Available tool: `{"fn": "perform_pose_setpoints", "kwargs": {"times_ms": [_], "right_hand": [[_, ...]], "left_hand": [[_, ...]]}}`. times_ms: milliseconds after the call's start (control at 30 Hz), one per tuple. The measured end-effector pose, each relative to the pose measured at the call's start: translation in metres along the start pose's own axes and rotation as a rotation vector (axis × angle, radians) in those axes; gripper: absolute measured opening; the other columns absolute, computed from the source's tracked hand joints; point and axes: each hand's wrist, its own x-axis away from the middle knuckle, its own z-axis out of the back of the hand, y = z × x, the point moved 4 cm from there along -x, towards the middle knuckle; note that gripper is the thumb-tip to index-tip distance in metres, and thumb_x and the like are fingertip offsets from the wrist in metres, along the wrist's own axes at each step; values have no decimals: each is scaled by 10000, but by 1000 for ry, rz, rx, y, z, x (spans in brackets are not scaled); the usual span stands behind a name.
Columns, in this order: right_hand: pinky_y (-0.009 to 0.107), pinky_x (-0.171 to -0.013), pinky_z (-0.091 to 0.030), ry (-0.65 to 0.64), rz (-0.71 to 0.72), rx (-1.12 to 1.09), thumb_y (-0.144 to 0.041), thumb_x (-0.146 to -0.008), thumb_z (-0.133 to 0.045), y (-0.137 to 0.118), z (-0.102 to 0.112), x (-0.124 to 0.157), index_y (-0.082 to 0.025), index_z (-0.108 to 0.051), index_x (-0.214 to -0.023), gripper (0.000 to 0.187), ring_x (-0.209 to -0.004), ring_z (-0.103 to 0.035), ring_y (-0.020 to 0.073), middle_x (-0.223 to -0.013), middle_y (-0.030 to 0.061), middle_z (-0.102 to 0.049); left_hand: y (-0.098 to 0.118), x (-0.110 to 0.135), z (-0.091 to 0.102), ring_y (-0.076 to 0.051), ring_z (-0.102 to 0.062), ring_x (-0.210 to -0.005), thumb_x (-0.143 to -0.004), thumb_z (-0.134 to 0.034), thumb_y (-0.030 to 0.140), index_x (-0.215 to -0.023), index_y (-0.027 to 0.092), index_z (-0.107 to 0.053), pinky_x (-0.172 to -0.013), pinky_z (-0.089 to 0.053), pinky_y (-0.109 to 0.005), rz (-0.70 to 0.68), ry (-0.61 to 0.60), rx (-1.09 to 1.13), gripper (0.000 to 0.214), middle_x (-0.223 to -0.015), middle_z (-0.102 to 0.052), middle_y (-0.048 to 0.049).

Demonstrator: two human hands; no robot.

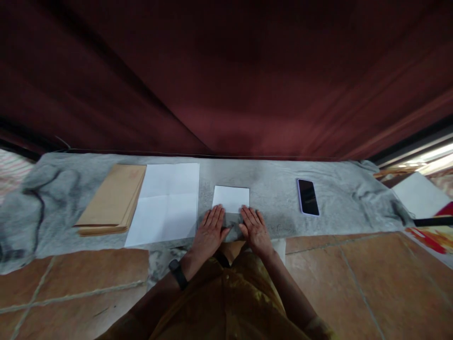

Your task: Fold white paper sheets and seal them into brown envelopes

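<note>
A small white folded paper (230, 198) lies flat on the grey cloth, straight in front of me. My left hand (210, 230) rests palm down with its fingertips on the paper's near left corner. At the near right corner, the fingertips of my right hand (255, 229) touch it in the same way. Both hands have their fingers stretched out flat, and neither grips anything. To the left of my left hand are larger white sheets (166, 203) with a crease across them. Beside those lies a stack of brown envelopes (109, 198).
A grey cloth (276, 189) covers the long, narrow work surface. A phone (308, 197) with a light purple edge lies to the right. Behind hangs a dark red curtain (240, 104). Brown floor tiles (332, 274) show in front. Papers (421, 196) lie at the far right.
</note>
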Motion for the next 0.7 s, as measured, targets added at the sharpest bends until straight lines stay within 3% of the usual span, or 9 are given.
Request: {"fn": "perform_pose_setpoints", "kwargs": {"times_ms": [500, 700], "right_hand": [[482, -1225, -301, 35, -14, -41, -364, -1073, -379, 9, 3, 3, -179, -345, -1575, 535, -1488, -368, 250, -1576, 93, -453], [488, -1217, -315, 42, -7, -46, -370, -1072, -385, 11, 5, 3, -169, -370, -1561, 530, -1482, -375, 251, -1573, 100, -457]], "left_hand": [[-13, 7, -2, -325, -380, -1480, -1012, -402, 434, -1487, 13, -443, -1220, -324, -510, 82, 1, -17, 636, -1571, -419, -215], [-4, -12, 1, -306, -373, -1487, -1019, -365, 341, -1467, 36, -479, -1224, -323, -513, 65, 24, 24, 554, -1549, -461, -202]]}}
